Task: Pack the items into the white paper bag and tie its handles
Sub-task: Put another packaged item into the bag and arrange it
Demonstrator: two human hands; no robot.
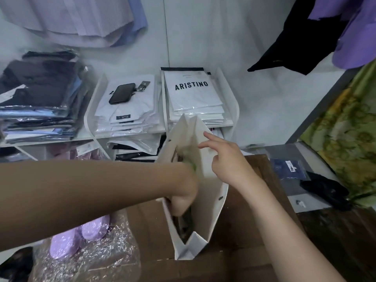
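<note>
White paper bag (pixel 211 210) stands open and upright on the brown counter (pixel 242 224), left of its middle. Left grip (pixel 183 202) is sunk into the bag's mouth and blurred; I cannot tell what it holds. Right grip (pixel 227 161) holds the bag's right wall at the rim, forefinger straight.

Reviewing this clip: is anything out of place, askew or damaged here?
One thing stands out: a black phone lies diagonally on top of a stack of packaged white shirts, where it looks like a stray item rather than stock. The white paper bag stands open and untorn, with the right hand holding its rim. Nothing is spilled.
</note>
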